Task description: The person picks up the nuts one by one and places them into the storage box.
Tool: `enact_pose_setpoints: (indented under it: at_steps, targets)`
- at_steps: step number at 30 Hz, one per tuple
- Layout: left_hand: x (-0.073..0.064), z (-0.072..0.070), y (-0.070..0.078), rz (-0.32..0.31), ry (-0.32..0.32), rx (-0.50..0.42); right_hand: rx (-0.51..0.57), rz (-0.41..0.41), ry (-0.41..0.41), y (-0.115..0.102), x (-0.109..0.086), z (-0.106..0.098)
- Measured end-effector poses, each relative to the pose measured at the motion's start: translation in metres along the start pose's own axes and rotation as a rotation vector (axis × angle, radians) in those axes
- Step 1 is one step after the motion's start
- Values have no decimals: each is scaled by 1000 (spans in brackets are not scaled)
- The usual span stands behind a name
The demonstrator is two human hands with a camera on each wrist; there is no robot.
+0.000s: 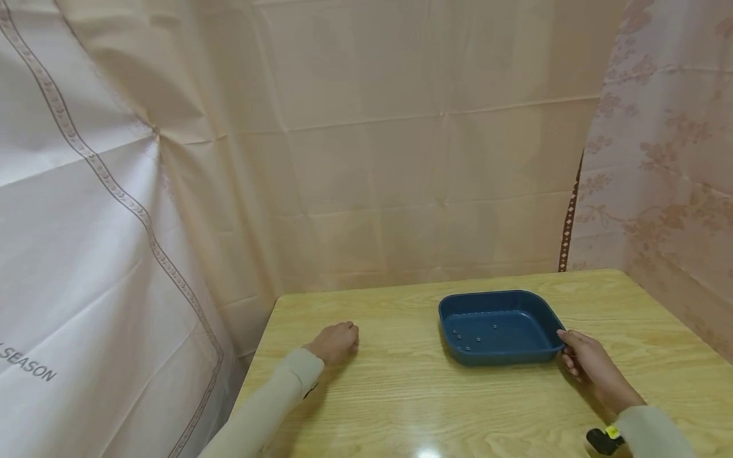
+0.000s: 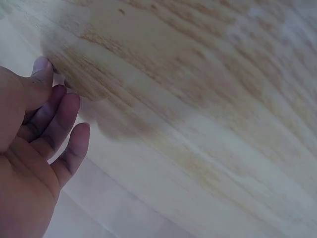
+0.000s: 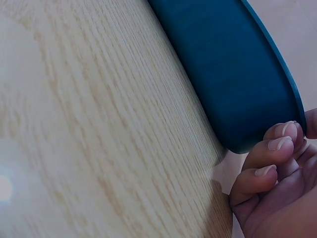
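Observation:
A dark blue rectangular tray [image 1: 498, 359] with rounded corners sits on the wooden table, right of the middle. Several tiny ring-shaped metal pieces [image 1: 478, 340] lie scattered on its floor, mostly toward the left side. At the tray's near right corner, my right hand [image 1: 595, 369] pinches the rim, thumb on top and fingers curled against the outer wall, as the right wrist view also shows. Left of the tray and apart from it, my left hand [image 1: 335, 341] hovers low over the tabletop. Its fingers [image 2: 72, 144] are loosely bent, and nothing shows between them.
The light wood-grain table [image 1: 395, 394] has its far edge against a hanging beige cloth [image 1: 401, 159]. Patterned cloth [image 1: 676, 165] hangs along the right, and white cloth [image 1: 74, 254] along the left. A black strap piece with a yellow tag [image 1: 613, 432] is at the right wrist.

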State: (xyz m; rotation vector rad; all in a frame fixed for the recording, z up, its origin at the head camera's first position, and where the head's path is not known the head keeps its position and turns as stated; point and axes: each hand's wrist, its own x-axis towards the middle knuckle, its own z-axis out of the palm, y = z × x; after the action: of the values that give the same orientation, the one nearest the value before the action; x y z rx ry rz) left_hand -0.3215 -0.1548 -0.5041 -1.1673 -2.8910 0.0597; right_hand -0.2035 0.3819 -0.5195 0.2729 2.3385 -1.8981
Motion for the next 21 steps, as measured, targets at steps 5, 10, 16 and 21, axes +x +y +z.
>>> enact_pose_setpoints:
  at_steps: [5,10,16,21]
  targets:
    - [1,0,3,7,-18,90,-7,9,-12,-2,0,-1]
    - [-1,1,4,48,-3,179,-10,10,-19,-2,1,-2]
    - [-4,3,6,90,47,306,-5,5,-18,-1,2,-2]
    - [-5,6,8,87,71,395,2,9,-21,-1,1,-2]
